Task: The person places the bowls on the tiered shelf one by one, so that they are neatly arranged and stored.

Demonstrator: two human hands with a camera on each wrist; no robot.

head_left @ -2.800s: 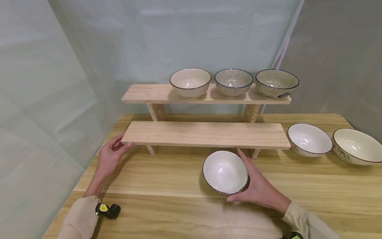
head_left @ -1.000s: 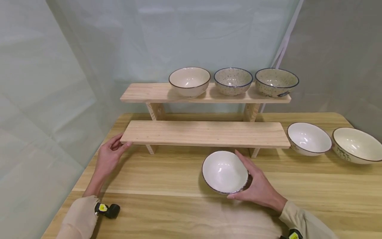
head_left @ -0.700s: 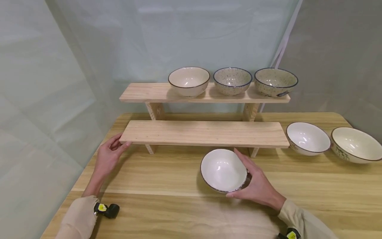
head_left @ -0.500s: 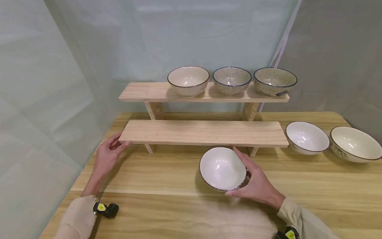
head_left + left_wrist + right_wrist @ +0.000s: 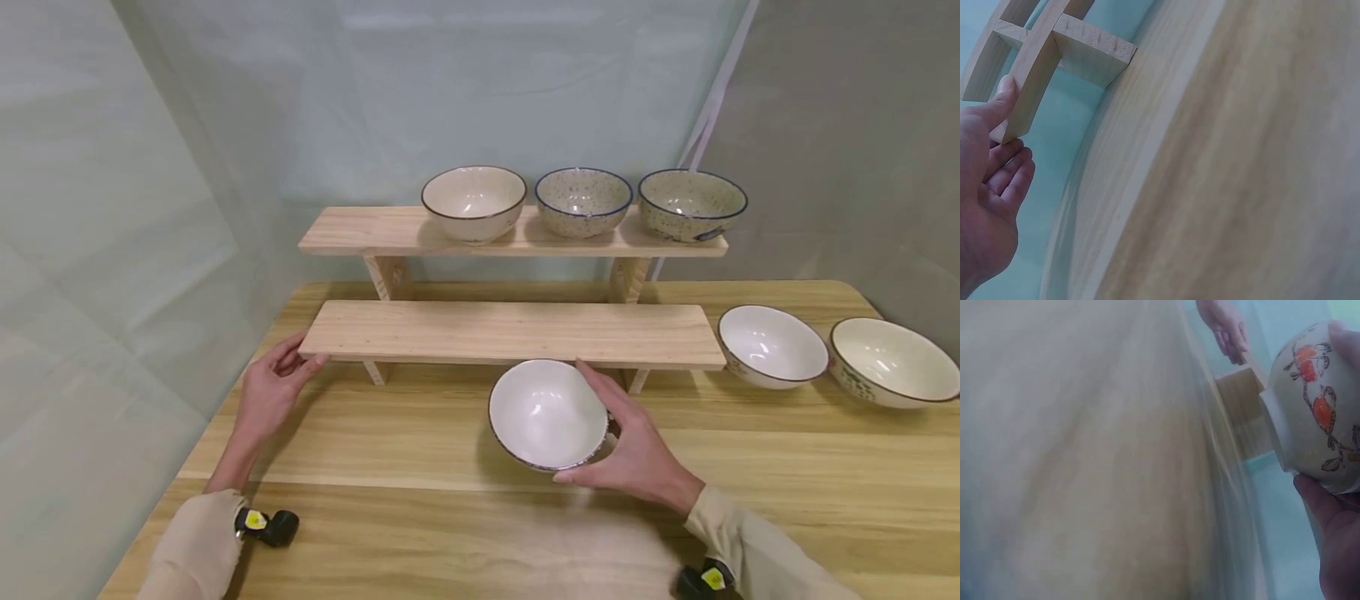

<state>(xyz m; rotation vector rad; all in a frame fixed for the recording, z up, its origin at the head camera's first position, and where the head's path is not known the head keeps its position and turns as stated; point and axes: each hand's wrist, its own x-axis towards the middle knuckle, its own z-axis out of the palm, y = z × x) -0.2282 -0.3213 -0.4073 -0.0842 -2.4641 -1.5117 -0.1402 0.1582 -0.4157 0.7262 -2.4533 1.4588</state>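
My right hand [image 5: 633,454] grips a white bowl [image 5: 547,414] by its right side, thumb at the near rim and a finger at the far rim. The bowl is upright, just in front of the lower board [image 5: 517,333] of a two-step wooden shelf. Orange and brown painting on the bowl's outside [image 5: 1322,412] shows in the right wrist view, where its foot is seen off the table. My left hand [image 5: 272,396] pinches the left end of the lower board. In the left wrist view, the left thumb [image 5: 1005,94] lies against that board with the fingers beyond its edge.
On the upper board [image 5: 367,232] stand a cream bowl [image 5: 476,207] and two speckled blue-rimmed bowls, one in the middle [image 5: 583,204] and one at the right [image 5: 690,208]. Right of the shelf, a white bowl [image 5: 772,346] and a larger cream bowl [image 5: 896,362] sit on the wooden table [image 5: 450,533].
The right hand has carried the white bowl left and up towards the front of the lower board. The left hand keeps its hold on the board's end. The bowls elsewhere stay put.
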